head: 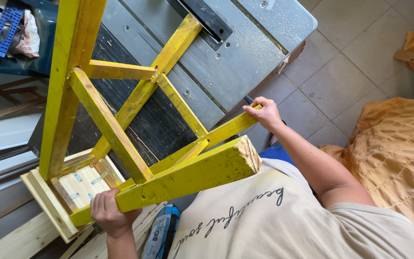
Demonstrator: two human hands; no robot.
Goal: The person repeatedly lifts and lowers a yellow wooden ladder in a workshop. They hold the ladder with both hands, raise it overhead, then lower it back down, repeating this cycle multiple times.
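Both hands grip a yellow wooden stool (120, 129) lying tipped across a grey table saw (245, 52): the left hand (111, 213) wraps one thick leg near the seat, the right hand (263, 114) closes around another leg's end.

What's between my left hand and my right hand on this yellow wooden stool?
In the head view, the left hand and right hand are separated by the yellow wooden stool's thick leg with its bare sawn end, plus a thinner yellow crossbar.

bag (161, 235) | bottom centre, under stool | blue-black-white, printed label || crumpled white packet (28, 34) | top-left bin
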